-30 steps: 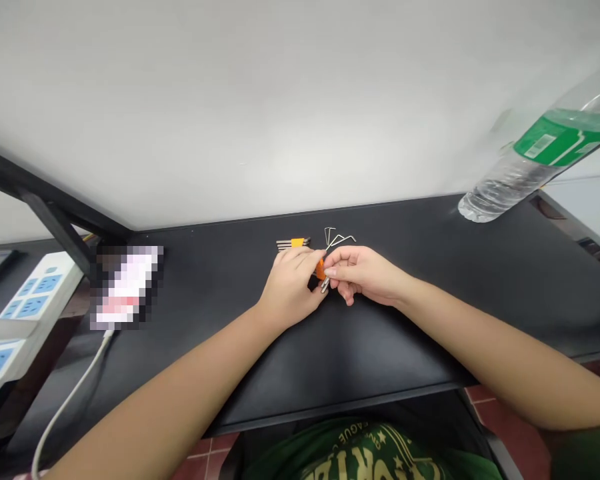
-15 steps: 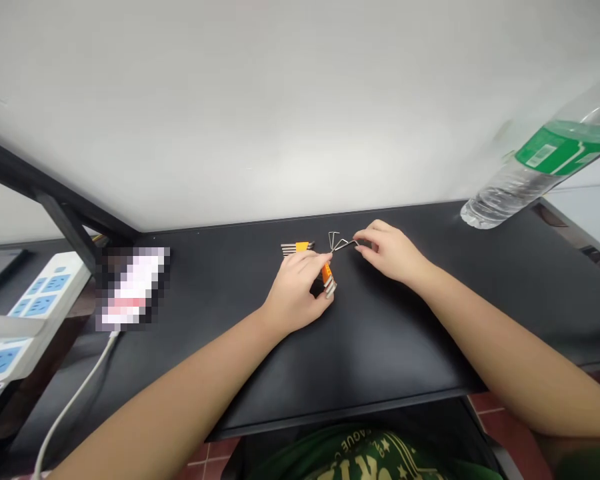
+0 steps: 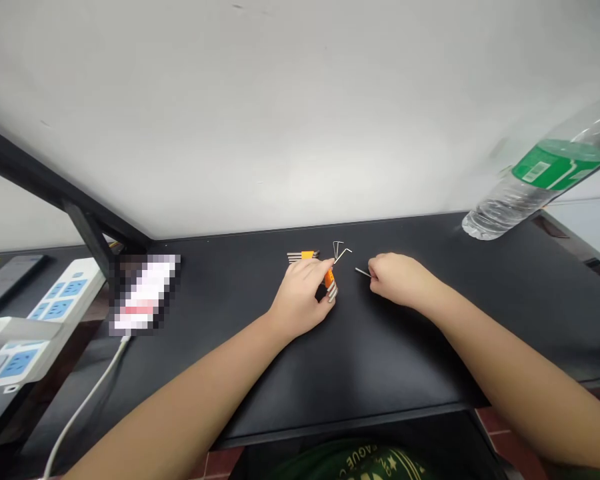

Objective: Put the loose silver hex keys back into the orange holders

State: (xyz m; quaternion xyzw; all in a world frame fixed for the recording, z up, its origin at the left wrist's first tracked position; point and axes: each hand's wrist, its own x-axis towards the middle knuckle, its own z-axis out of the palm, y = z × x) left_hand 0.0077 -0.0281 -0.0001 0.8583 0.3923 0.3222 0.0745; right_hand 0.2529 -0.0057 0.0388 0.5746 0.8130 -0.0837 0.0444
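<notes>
My left hand (image 3: 304,293) is closed around an orange hex key holder (image 3: 329,277) above the black tabletop. Several bent hex keys (image 3: 339,253) stick out of its far end, and short ends show at the near end. Just behind my left hand lies a second set, a yellow hex key holder (image 3: 307,255) with several keys in it, partly covered by my fingers. To the right, my right hand (image 3: 397,279) is closed on a single hex key (image 3: 363,272). One straight end of that key points left, apart from the orange holder; the rest is inside my fingers.
A tall plastic bottle with a green label (image 3: 555,163) stands at the back right by the wall. On the left are a blurred-out phone (image 3: 143,293) on a white cable (image 3: 87,403) and a white power strip (image 3: 67,307). The tabletop's front edge (image 3: 350,427) runs close to me.
My right hand has drawn a hex key away from the orange holder, moving right and nearer to me, and turned it. My left hand keeps its hold. The view has shifted slightly.
</notes>
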